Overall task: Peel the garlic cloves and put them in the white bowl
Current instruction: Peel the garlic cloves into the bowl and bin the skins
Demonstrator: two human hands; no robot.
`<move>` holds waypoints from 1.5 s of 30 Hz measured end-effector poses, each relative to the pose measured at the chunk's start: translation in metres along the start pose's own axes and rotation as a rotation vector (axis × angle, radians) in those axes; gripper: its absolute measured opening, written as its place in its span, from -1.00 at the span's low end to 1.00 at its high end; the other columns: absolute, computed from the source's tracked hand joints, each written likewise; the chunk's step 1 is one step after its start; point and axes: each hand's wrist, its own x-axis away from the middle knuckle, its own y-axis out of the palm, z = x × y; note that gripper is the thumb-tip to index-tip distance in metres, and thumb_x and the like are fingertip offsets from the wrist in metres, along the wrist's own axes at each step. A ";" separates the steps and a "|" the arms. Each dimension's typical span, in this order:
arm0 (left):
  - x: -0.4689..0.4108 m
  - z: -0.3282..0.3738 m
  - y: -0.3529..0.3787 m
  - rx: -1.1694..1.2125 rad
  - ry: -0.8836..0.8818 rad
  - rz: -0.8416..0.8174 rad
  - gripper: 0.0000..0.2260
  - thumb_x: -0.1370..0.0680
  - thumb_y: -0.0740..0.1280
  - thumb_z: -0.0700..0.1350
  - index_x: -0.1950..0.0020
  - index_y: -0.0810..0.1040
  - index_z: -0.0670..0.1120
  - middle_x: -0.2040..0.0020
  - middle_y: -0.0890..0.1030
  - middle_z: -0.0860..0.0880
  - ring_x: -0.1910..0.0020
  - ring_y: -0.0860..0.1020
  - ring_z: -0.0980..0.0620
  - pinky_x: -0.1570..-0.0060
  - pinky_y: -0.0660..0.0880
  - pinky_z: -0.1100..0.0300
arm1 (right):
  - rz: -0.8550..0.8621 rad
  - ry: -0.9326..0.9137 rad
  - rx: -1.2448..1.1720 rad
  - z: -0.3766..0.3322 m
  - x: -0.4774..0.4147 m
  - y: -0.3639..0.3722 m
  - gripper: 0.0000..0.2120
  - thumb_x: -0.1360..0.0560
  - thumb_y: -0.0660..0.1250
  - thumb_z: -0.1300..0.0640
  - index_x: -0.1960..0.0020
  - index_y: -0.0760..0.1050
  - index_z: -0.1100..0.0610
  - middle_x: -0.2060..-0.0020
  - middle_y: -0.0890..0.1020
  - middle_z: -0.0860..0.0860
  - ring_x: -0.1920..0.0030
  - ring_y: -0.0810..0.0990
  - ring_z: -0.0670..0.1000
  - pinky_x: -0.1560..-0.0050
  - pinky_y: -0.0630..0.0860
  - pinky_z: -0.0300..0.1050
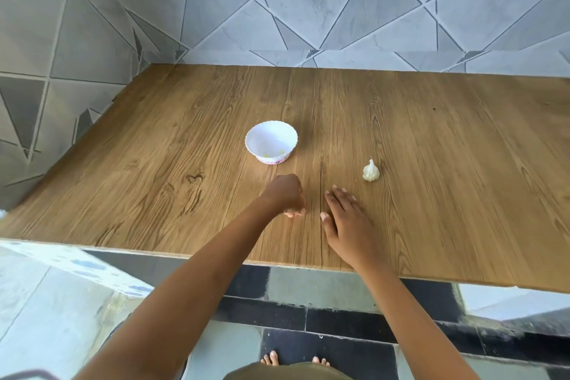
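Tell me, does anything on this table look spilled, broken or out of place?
Nothing stands out. The white bowl stands upright, the garlic bulb lies beside it, not touching, and nothing is spilled on the table.

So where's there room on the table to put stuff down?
Lots of bare table left of the white bowl, out to the edge. More to the right of the garlic bulb, and a wide strip behind both up to the tiled wall. It is crowded in the front middle, where the left hand and right hand sit close together.
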 end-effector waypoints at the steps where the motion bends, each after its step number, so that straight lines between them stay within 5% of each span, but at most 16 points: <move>1: -0.002 0.001 0.001 -0.049 0.001 0.013 -0.84 -0.42 0.46 -0.25 0.03 0.62 -0.24 0.14 0.69 -0.14 0.09 0.66 -0.03 -0.06 0.58 0.04 | -0.005 0.001 0.004 0.000 0.000 0.000 -0.35 -0.55 -0.21 -0.13 -0.49 0.20 0.18 -0.49 0.21 0.10 -0.51 0.11 0.07 -0.44 -0.08 -0.12; 6: -0.008 0.006 0.002 -0.194 -0.015 0.019 -0.82 -0.39 0.49 -0.23 0.04 0.61 -0.20 0.19 0.68 -0.10 0.09 0.65 -0.02 -0.08 0.55 -0.01 | -0.011 0.006 -0.007 -0.001 0.000 -0.001 -0.32 -0.53 -0.25 -0.15 -0.51 0.16 0.17 -0.51 0.16 0.09 -0.52 0.07 0.05 -0.45 -0.12 -0.14; 10: -0.009 0.010 0.003 -0.277 -0.001 0.039 -0.84 -0.38 0.49 -0.21 0.10 0.58 -0.18 0.20 0.64 -0.08 0.05 0.64 -0.03 -0.09 0.54 0.00 | -0.022 0.016 -0.052 -0.003 -0.001 -0.004 -0.51 -0.64 0.03 0.02 -0.52 0.13 0.17 -0.52 0.12 0.07 -0.53 0.03 0.04 -0.47 -0.13 -0.14; 15: -0.009 0.010 0.001 -0.284 0.026 0.048 -0.78 -0.38 0.51 -0.20 0.02 0.60 -0.18 0.20 0.64 -0.06 0.07 0.64 0.00 -0.09 0.54 0.03 | -0.010 0.047 -0.123 -0.007 -0.002 -0.008 -0.54 -0.63 0.10 0.08 -0.49 0.19 0.18 -0.51 0.17 0.07 -0.52 0.07 0.03 -0.48 -0.06 -0.12; 19: -0.002 -0.007 -0.006 0.030 0.065 0.006 -0.87 -0.42 0.48 -0.24 0.06 0.65 -0.23 0.25 0.65 -0.04 0.26 0.61 0.11 0.08 0.58 0.27 | 0.053 0.055 -0.271 -0.010 -0.002 -0.010 -0.61 -0.58 0.23 0.16 -0.39 0.38 0.19 -0.40 0.39 0.08 -0.42 0.30 0.04 -0.42 0.20 -0.11; 23: 0.019 -0.025 -0.003 0.619 0.145 -0.032 -0.93 -0.44 0.43 -0.32 0.09 0.64 -0.23 0.24 0.64 -0.09 0.25 0.61 0.09 0.18 0.57 0.34 | 0.007 0.173 -0.704 -0.018 -0.007 -0.019 -0.71 -0.55 0.29 0.22 -0.26 0.50 0.20 -0.06 0.63 0.03 0.01 0.61 -0.07 0.00 0.55 -0.28; 26: 0.027 -0.029 0.001 0.816 0.162 -0.034 -0.89 -0.46 0.41 -0.32 0.02 0.63 -0.23 0.18 0.66 -0.14 0.19 0.63 0.06 0.09 0.59 0.27 | -0.112 0.310 -1.119 -0.026 -0.013 -0.028 -0.75 -0.52 0.32 0.25 -0.18 0.52 0.29 0.16 0.65 0.03 0.27 0.63 -0.17 0.25 0.55 -0.33; 29: 0.029 -0.032 0.003 0.896 0.148 -0.009 -0.86 -0.48 0.41 -0.28 -0.02 0.61 -0.21 0.15 0.66 -0.14 0.17 0.64 0.05 0.08 0.60 0.25 | -0.127 0.314 -1.238 -0.028 -0.017 -0.033 -0.88 -0.51 0.33 0.29 -0.01 0.59 0.28 0.27 0.65 0.05 0.35 0.60 -0.17 0.29 0.53 -0.34; 38: 0.026 -0.037 -0.001 0.745 0.205 0.079 -0.94 -0.47 0.43 -0.23 0.20 0.60 -0.14 0.30 0.63 -0.07 0.28 0.61 0.06 0.17 0.60 0.24 | -0.297 0.283 -1.048 -0.037 -0.023 -0.029 -0.79 -0.62 0.15 0.08 0.15 0.46 0.08 0.34 0.47 -0.08 0.34 0.42 -0.14 0.25 0.38 -0.25; 45: 0.019 -0.045 0.009 0.290 0.497 0.365 -0.91 -0.47 0.45 -0.18 0.09 0.64 -0.20 0.26 0.64 0.00 0.30 0.55 0.14 0.21 0.47 0.38 | -0.421 0.476 -1.308 -0.041 -0.031 -0.028 -0.73 -0.65 0.06 0.22 0.12 0.48 0.16 0.38 0.40 -0.03 0.38 0.32 -0.11 0.37 0.27 -0.25</move>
